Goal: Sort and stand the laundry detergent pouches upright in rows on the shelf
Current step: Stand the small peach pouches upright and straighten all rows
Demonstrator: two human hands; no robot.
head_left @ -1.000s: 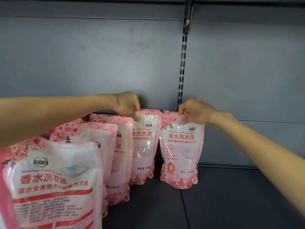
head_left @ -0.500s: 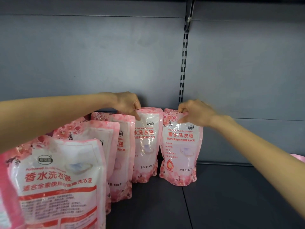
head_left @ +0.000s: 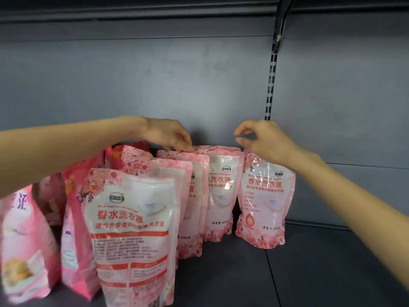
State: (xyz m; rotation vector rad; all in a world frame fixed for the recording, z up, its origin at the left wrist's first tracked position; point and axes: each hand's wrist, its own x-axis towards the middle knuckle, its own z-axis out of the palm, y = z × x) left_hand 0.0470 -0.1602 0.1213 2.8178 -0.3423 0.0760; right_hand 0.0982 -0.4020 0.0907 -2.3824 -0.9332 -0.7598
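Several pink-and-white detergent pouches stand upright on a dark shelf (head_left: 309, 273). One row runs from the front pouch (head_left: 132, 229) back to the rear pouch (head_left: 219, 196) near the back panel. A single pouch (head_left: 265, 202) stands alone to the right of that row. My left hand (head_left: 170, 135) reaches over the row, its fingertips resting on the top edges of the rear pouches. My right hand (head_left: 263, 139) hovers at the top left corner of the single pouch, thumb and fingers apart and holding nothing.
More pink pouches of a different print (head_left: 24, 240) crowd the left front, one darker pink (head_left: 73, 218). The grey back panel carries a slotted upright (head_left: 271, 85). Bare shelf floor lies right of the single pouch. Another shelf's edge runs overhead.
My right hand has let go of the single pouch's top and opened. My left hand's pinch on the rear pouch has loosened to a touch. The view has shifted left.
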